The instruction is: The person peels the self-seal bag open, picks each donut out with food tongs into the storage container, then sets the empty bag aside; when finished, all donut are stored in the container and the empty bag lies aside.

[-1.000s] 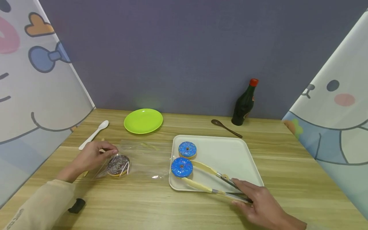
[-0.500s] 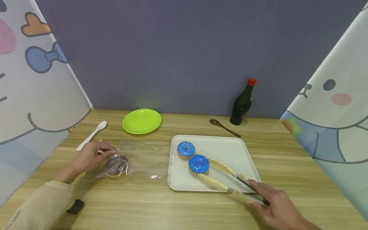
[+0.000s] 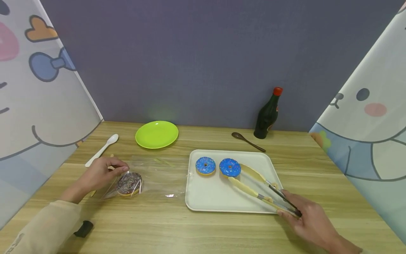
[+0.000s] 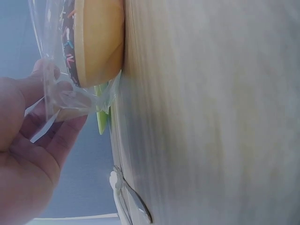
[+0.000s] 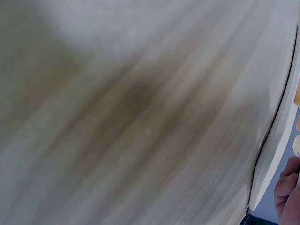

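Note:
My left hand (image 3: 106,173) pinches the edge of a clear plastic bag (image 3: 158,180) between thumb and fingers. Inside the bag lies a donut with chocolate icing and sprinkles (image 3: 130,184); its tan side (image 4: 101,40) shows close up in the left wrist view. In my right hand (image 3: 309,218) is a pair of tongs (image 3: 269,194) with cream tips, gripped near the hinge end. The tips sit at a blue-iced donut (image 3: 230,167) over the white tray (image 3: 203,199). Beside it on the tray is a second blue donut (image 3: 205,165).
A green plate (image 3: 157,134) lies at the back left, with a white spoon (image 3: 102,150) nearer the left edge. Behind the tray are a dark wooden spoon (image 3: 248,141) and a dark bottle with a red cap (image 3: 267,114). A small black object (image 3: 84,229) is by my left sleeve.
The tongs have carried one blue donut from the tray's left edge rightward and back, to the right of the other. My left hand keeps its place on the bag.

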The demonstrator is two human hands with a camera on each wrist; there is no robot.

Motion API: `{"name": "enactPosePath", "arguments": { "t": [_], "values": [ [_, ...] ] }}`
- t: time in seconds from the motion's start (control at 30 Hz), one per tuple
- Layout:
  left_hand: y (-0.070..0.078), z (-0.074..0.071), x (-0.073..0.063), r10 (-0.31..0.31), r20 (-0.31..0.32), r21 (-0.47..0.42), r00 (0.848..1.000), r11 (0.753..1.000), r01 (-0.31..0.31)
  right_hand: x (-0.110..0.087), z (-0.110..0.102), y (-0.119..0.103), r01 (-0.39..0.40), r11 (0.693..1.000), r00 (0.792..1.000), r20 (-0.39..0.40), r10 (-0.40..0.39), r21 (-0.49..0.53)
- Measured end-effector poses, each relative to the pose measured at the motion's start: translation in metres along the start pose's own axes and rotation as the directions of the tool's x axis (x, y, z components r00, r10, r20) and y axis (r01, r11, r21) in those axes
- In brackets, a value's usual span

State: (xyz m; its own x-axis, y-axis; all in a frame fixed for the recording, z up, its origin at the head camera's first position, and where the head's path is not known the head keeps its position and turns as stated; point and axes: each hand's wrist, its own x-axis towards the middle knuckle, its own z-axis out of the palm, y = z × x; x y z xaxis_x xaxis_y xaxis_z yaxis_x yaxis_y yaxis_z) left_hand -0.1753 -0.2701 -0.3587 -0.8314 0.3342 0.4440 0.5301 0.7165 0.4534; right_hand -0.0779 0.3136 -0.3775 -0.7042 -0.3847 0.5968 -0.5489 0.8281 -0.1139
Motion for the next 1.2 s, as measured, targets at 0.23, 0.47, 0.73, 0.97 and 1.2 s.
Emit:
{"name": "enactPosePath", "arguments": {
  "t": [0.23,0.47,0.73,0.97,1.2],
  "values": [
    [-0.001,0.001,0.000,0.001,0.001,-0.001,1.000,1.000,-0.001,0.002,0.004,0.008,-0.024,0.999,1.000,0.001,0.024,-0.022],
    [0.000,0.000,0.001,0.003,0.000,0.004,1.000,1.000,-0.003,0.005,0.006,0.010,-0.049,0.999,0.999,0.022,0.049,-0.020],
    [0.001,0.000,0.001,-0.006,0.006,0.000,1.000,1.000,0.006,0.006,0.008,0.012,-0.070,0.997,0.996,0.052,0.070,-0.012],
    [0.002,-0.001,0.000,0.005,0.002,-0.004,1.000,1.000,-0.005,0.005,0.008,0.011,-0.086,0.996,0.994,0.071,0.087,-0.005],
    [0.003,-0.001,0.000,-0.004,-0.002,-0.008,1.000,1.000,0.004,0.001,0.004,0.008,-0.068,0.998,0.997,0.023,0.068,0.004]
  ]
}}
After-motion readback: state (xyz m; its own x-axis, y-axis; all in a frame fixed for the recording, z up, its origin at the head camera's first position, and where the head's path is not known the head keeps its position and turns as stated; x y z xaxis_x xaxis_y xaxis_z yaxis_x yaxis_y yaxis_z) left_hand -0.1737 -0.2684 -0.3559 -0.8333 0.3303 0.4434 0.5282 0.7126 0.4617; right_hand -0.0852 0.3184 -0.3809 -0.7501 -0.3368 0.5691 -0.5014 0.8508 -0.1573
